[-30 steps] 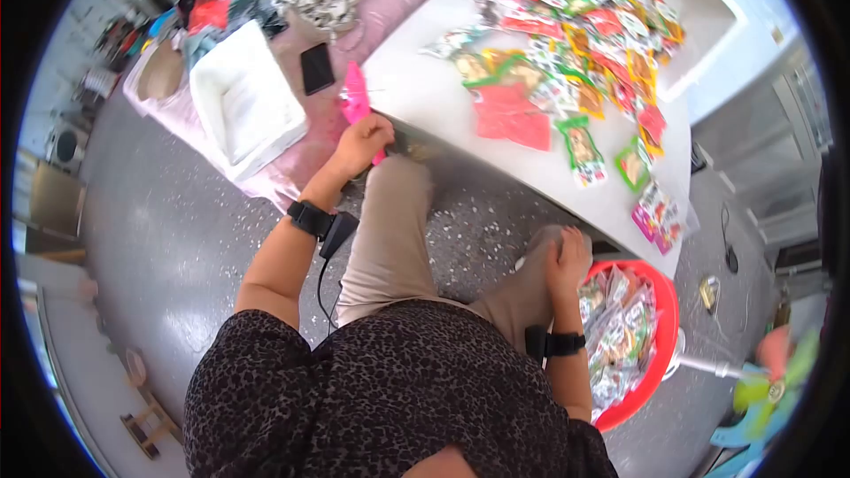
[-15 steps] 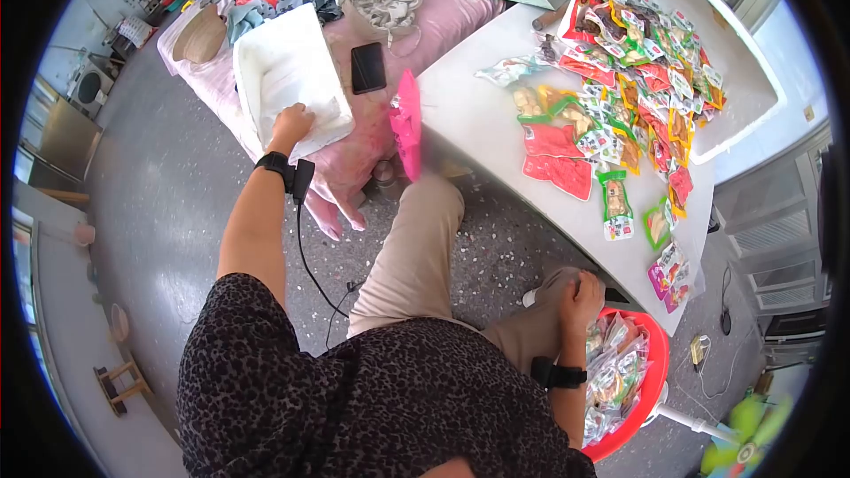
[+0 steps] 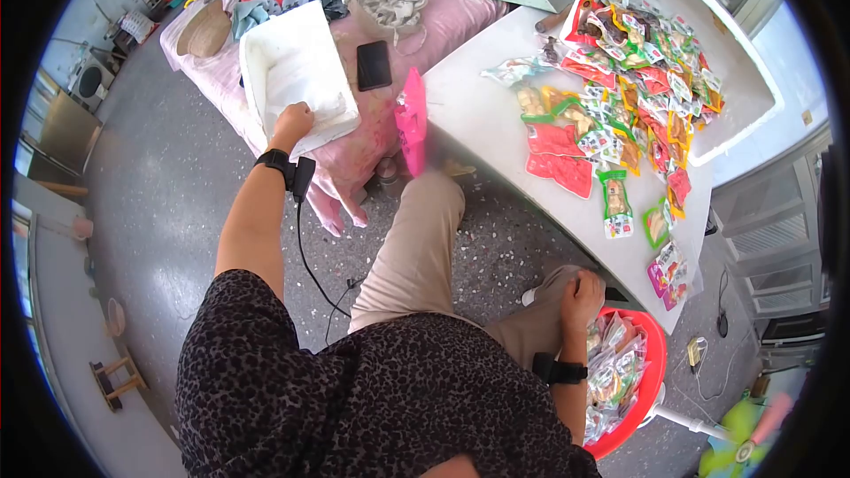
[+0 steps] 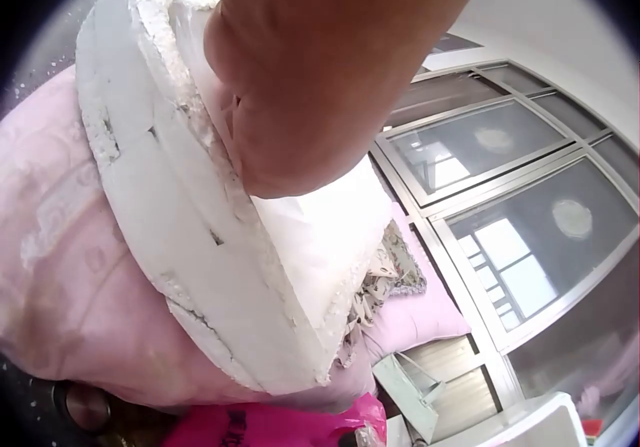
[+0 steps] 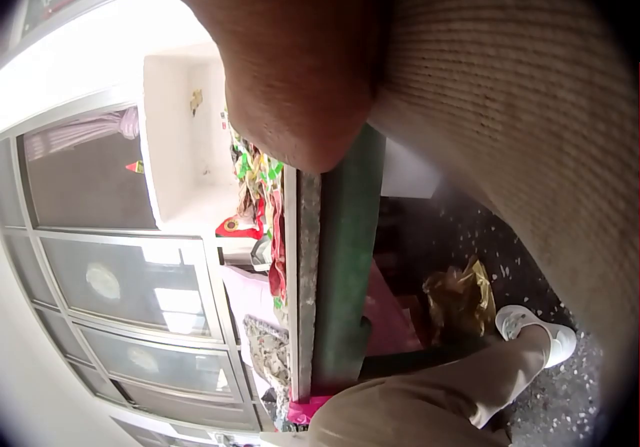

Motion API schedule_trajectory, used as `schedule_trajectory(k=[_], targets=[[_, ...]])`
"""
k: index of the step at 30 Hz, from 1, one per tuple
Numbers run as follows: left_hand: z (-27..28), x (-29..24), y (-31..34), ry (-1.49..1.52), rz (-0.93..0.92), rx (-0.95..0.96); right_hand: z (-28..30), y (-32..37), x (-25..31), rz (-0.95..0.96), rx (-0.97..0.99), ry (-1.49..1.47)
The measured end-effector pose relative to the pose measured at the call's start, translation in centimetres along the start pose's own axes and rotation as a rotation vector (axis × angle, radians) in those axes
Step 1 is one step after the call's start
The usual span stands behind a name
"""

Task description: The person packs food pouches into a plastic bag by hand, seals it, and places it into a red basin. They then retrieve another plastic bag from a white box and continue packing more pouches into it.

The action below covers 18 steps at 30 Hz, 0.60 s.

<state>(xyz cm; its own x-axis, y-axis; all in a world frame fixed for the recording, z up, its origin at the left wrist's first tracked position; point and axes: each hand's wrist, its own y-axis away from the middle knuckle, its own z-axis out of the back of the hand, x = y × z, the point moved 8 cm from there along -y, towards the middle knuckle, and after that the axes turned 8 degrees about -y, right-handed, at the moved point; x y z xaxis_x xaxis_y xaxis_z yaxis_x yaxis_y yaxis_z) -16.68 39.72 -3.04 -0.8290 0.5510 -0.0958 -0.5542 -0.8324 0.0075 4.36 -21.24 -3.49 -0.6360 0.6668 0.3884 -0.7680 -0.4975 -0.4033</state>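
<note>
My left hand (image 3: 294, 124) is at the near wall of a white foam box (image 3: 261, 80), its fingers curled at the rim. In the left wrist view the heel of the hand lies over the broken, cracked rim, and the fingertips are hidden behind it. This box tilts on a pink-covered bed and looks bare inside. My right hand (image 3: 583, 301) rests on my knee with relaxed fingers, holding nothing. Beside it stands a red tub (image 3: 657, 363) full of packaged snacks.
A white table (image 3: 478, 115) bears a heap of snack packets (image 3: 633, 62) and a second white foam box (image 3: 753, 80) on its side. A phone (image 3: 374, 65), a pink bag (image 3: 413, 124) and clothes are at the bed. A fan (image 3: 744, 443) spins at lower right.
My left hand has moved from the pink bag by my knee, up and left to the foam box. Its fingers look more curled now. The right hand stays on the knee.
</note>
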Motion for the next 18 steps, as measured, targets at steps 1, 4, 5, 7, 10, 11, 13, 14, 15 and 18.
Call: schedule_trajectory(k=[1, 4, 5, 7, 10, 11, 13, 14, 15, 18], targets=[[-0.4, 0.4, -0.4, 0.010, -0.006, -0.009, 0.1, 0.0, -0.1, -0.005, 0.001, 0.002], [0.2, 0.6, -0.4, 0.000, 0.051, -0.111, 0.0, 0.2, -0.4, -0.016, -0.007, 0.005], [0.5, 0.6, -0.2, -0.010, 0.082, -0.158, 0.1, 0.2, -0.4, -0.022, -0.001, 0.006], [1.7, 0.3, 0.1, -0.018, 0.044, -0.276, 0.0, 0.3, -0.5, -0.035, 0.014, 0.007], [3.1, 0.5, -0.2, 0.034, 0.011, -0.372, -0.1, 0.4, -0.8, -0.044, 0.025, 0.008], [3.5, 0.6, -0.4, 0.062, 0.003, -0.390, 0.0, 0.4, -0.7, -0.030, 0.015, 0.005], [4.6, 0.6, -0.2, 0.239, 0.036, -0.305, 0.2, 0.3, -0.3, 0.002, -0.006, -0.002], [5.0, 0.8, 0.0, 0.327, 0.053, -0.262, 0.2, 0.2, -0.3, 0.004, -0.003, -0.002], [5.3, 0.4, 0.1, 0.383, -0.047, -0.228, 0.2, 0.2, -0.2, 0.005, 0.000, 0.000], [4.4, -0.4, 0.1, 1.176, 0.022, 0.143, 0.3, 0.2, -0.2, 0.019, -0.024, 0.002]])
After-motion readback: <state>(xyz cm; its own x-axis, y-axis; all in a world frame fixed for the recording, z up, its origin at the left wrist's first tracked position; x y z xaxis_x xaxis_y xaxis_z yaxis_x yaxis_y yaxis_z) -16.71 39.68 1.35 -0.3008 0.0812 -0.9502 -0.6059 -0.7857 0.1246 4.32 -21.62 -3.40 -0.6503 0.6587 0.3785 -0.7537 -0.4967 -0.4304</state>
